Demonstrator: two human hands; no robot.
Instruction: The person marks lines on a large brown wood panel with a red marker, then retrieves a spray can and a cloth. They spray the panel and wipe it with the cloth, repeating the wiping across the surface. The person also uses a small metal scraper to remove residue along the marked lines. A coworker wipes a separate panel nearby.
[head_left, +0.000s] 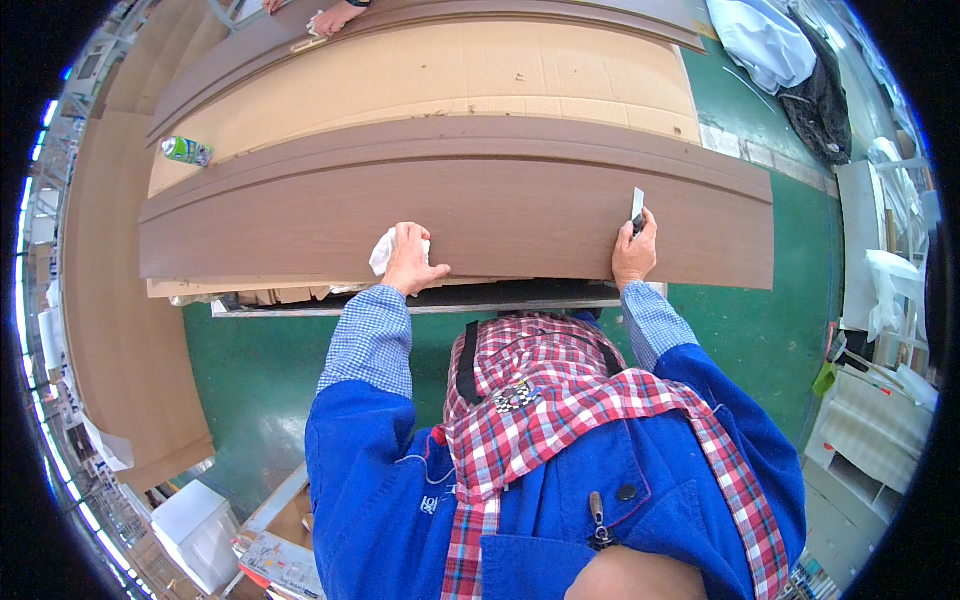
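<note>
A long brown wood-grain panel (pixel 520 215) lies across the bench in front of me, a raised ledge running along its far side. My left hand (pixel 408 262) is closed around a white cloth (pixel 384 252) at the panel's near edge, left of its middle. Toward the panel's right end, my right hand (pixel 634 250) grips a scraper with a pale flat blade (pixel 637 203) and a dark handle. The blade points away from me, over the panel; whether it touches the surface I cannot tell.
Beyond the panel, tan cardboard (pixel 440 75) covers the bench. A green-and-white spray can (pixel 187 151) stands at the left. Another brown panel (pixel 420 14) lies at the far side, where another person's hand (pixel 335 18) holds a white cloth. White and black bags (pixel 815 100) sit at far right.
</note>
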